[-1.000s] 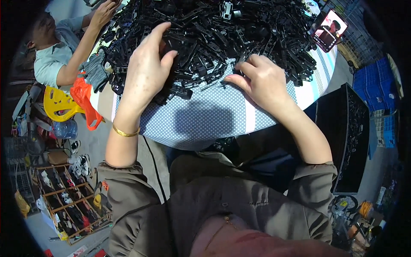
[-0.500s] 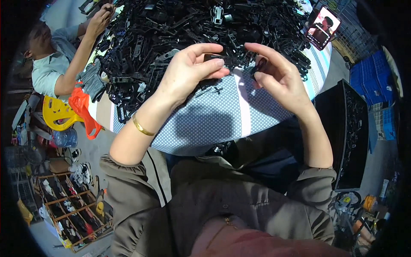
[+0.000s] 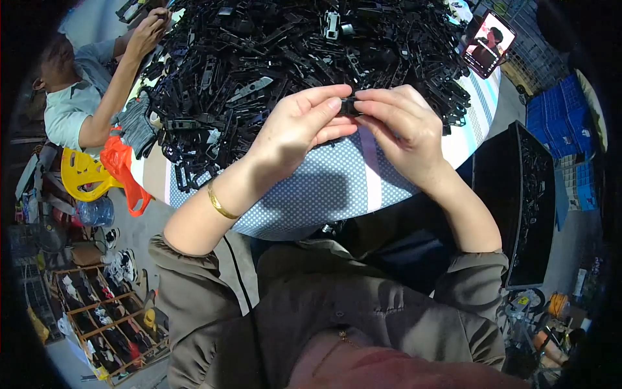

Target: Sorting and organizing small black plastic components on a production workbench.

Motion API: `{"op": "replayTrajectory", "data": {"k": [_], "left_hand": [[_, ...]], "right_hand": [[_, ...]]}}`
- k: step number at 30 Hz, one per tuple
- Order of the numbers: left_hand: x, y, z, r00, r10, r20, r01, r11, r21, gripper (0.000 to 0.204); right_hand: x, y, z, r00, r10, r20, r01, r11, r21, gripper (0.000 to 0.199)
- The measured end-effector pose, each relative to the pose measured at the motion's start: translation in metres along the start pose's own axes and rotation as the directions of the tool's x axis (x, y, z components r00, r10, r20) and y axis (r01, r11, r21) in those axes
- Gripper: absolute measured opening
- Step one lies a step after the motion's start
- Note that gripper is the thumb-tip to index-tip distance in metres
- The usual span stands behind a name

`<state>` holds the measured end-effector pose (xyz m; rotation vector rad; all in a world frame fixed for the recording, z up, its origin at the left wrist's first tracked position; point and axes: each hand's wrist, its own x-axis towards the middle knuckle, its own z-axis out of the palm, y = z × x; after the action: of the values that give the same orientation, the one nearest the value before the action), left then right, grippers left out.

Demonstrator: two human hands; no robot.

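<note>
Both hands meet over the near part of a round table (image 3: 311,198) covered with a dotted and striped cloth. My left hand (image 3: 285,133) pinches a small black part (image 3: 348,106), with thumb and fingers closed around it. From the other side, the fingertips of my right hand (image 3: 414,133) are closed on the same part. Its exact kind is too small and too covered by fingers to make out. Just beyond my hands lies a large heap of black plastic parts (image 3: 285,48), some with pale or shiny pieces among them.
A phone (image 3: 489,44) stands at the table's right edge. Across on the left, a person (image 3: 78,104) works at the table. Near them are a grey glove (image 3: 136,126), an orange bag (image 3: 123,168) and a yellow stool (image 3: 81,175). A black bin (image 3: 518,207) of parts stands right.
My hands were apart and have come together. My right hand has moved left and closed on the black part at my left fingertips.
</note>
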<state>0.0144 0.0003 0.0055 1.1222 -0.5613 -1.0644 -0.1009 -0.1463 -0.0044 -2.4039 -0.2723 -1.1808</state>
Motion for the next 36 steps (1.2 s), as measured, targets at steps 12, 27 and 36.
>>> {"op": "replayTrajectory", "data": {"k": [12, 27, 36], "left_hand": [[0.004, -0.004, -0.004, 0.987, 0.024, 0.16, -0.004, 0.992, -0.123, 0.039], [0.002, -0.021, 0.001, 0.931, -0.164, 0.327, 0.088, 0.968, 0.234, 0.046], [-0.001, -0.018, 0.003, 0.942, -0.171, 0.288, 0.084, 0.953, 0.289, 0.045]], "right_hand": [[-0.001, -0.005, -0.007, 0.979, -0.172, 0.106, 0.189, 0.965, -0.183, 0.026], [0.101, 0.106, 0.0, 0.977, 0.214, -0.028, -0.204, 0.875, -0.439, 0.017], [0.124, 0.099, 0.002, 0.82, 0.531, 0.211, -0.407, 0.802, -0.438, 0.027]]}}
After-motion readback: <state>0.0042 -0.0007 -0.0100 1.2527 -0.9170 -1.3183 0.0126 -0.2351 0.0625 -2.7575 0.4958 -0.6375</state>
